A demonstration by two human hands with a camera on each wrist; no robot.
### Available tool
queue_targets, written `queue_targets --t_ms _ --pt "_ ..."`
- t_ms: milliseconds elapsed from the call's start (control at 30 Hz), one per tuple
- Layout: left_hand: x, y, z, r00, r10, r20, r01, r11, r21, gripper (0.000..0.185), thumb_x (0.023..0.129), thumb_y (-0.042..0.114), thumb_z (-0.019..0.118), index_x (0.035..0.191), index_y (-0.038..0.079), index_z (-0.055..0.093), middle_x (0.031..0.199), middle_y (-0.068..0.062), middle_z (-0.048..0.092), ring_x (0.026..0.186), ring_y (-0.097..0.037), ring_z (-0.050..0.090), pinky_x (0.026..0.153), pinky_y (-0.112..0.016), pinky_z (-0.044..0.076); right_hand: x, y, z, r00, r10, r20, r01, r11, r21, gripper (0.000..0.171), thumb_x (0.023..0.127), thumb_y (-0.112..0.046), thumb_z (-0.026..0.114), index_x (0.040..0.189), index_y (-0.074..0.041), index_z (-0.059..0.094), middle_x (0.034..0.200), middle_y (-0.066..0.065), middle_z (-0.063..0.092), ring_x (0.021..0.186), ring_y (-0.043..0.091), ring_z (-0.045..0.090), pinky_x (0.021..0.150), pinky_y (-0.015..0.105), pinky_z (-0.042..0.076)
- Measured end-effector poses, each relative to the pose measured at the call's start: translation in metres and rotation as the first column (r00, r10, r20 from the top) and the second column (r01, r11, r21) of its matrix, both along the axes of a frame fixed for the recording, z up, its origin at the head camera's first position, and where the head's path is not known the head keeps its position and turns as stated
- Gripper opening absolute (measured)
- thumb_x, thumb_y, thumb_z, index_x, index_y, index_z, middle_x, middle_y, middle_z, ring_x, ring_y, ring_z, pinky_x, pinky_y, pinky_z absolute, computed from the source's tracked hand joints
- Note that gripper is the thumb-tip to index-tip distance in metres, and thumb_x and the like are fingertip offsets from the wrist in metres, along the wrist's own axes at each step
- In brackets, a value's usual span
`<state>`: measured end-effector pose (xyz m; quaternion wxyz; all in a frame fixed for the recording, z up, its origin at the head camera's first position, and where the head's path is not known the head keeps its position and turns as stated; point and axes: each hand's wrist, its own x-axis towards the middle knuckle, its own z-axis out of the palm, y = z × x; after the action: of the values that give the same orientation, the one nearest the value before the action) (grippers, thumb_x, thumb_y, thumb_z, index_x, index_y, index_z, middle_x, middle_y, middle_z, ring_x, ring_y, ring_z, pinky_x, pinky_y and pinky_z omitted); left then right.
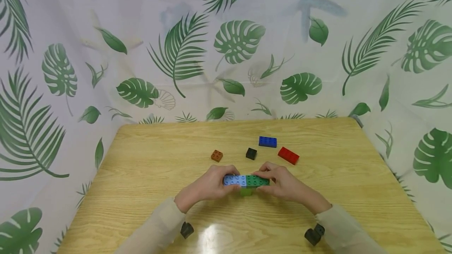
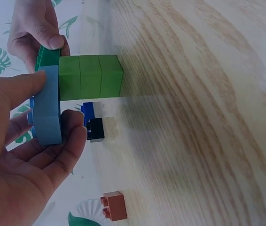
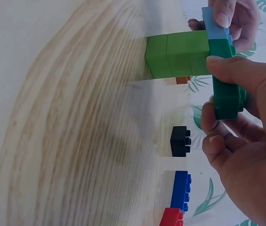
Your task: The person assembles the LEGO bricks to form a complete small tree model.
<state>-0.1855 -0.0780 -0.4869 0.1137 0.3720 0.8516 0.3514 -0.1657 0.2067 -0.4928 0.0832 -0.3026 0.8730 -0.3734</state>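
A column of three light green bricks (image 2: 90,76) stands upright on the table, bearing a light blue brick (image 1: 234,180) and a dark green brick (image 1: 257,181) laid end to end across its top. With thumb and fingers my left hand (image 1: 213,183) grips the light blue brick, which overhangs the column on the left. On the other side my right hand (image 1: 282,182) holds the dark green brick by its long sides. In the wrist views both upper bricks sit against the column's top; the joint itself is partly hidden.
Beyond the hands lie an orange-brown brick (image 1: 217,155), a black brick (image 1: 251,153), a blue brick (image 1: 267,141) and a red brick (image 1: 288,155) on the wooden table (image 1: 159,144). A leaf-patterned cloth (image 1: 197,101) hangs behind the table and along its sides.
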Motion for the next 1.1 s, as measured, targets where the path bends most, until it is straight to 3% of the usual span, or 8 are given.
queue_targets --t_ms 233,633,833,967,1100 --pt "0.000 -0.001 0.001 1.000 0.013 0.004 -0.013 1.000 -0.004 0.026 0.099 0.026 0.076 0.121 0.013 0.071 0.108 -0.002 0.075 0.084 -0.004 0.063 0.076 -0.020 0.053 0.000 -0.001 0.000 1.000 -0.022 -0.005 0.022 1.000 -0.002 0.047 0.095 -0.020 0.080 0.137 -0.003 0.070 0.114 0.005 0.066 0.070 0.003 0.045 0.060 0.020 0.044" --pt "-0.003 -0.003 -0.001 0.999 0.017 0.031 -0.017 1.000 0.005 0.034 0.099 0.033 0.075 0.126 0.012 0.072 0.111 -0.002 0.076 0.085 -0.004 0.063 0.076 -0.021 0.053 0.002 -0.001 -0.001 0.999 -0.044 0.014 0.044 0.999 0.020 0.044 0.095 -0.021 0.081 0.135 -0.005 0.071 0.115 0.005 0.065 0.072 0.005 0.048 0.063 0.021 0.047" --pt "-0.025 -0.005 0.002 0.996 0.063 0.061 -0.066 0.997 0.051 0.042 0.103 0.040 0.068 0.132 0.009 0.070 0.109 -0.003 0.076 0.095 -0.010 0.068 0.085 -0.028 0.057 0.002 -0.001 -0.002 0.999 -0.042 0.008 0.042 0.999 0.006 0.043 0.095 -0.020 0.081 0.135 -0.006 0.071 0.116 0.007 0.065 0.072 0.006 0.048 0.062 0.022 0.047" --pt "-0.047 0.000 0.006 0.989 0.141 0.032 -0.143 0.987 0.067 0.040 0.104 0.038 0.067 0.134 0.012 0.069 0.111 -0.003 0.076 0.099 -0.014 0.069 0.087 -0.031 0.057 0.001 -0.001 -0.002 0.999 -0.042 0.006 0.042 0.999 0.008 0.043 0.095 -0.021 0.081 0.135 -0.006 0.071 0.115 0.007 0.066 0.072 0.003 0.047 0.062 0.022 0.046" --pt "-0.067 0.007 0.009 0.985 0.170 0.001 -0.170 0.983 0.069 0.040 0.104 0.037 0.067 0.135 0.011 0.068 0.115 -0.007 0.075 0.103 -0.019 0.070 0.089 -0.034 0.057 0.002 -0.002 -0.002 0.999 -0.039 0.006 0.039 0.999 0.013 0.042 0.095 -0.021 0.080 0.134 -0.008 0.072 0.115 0.006 0.065 0.072 0.003 0.048 0.062 0.022 0.046"
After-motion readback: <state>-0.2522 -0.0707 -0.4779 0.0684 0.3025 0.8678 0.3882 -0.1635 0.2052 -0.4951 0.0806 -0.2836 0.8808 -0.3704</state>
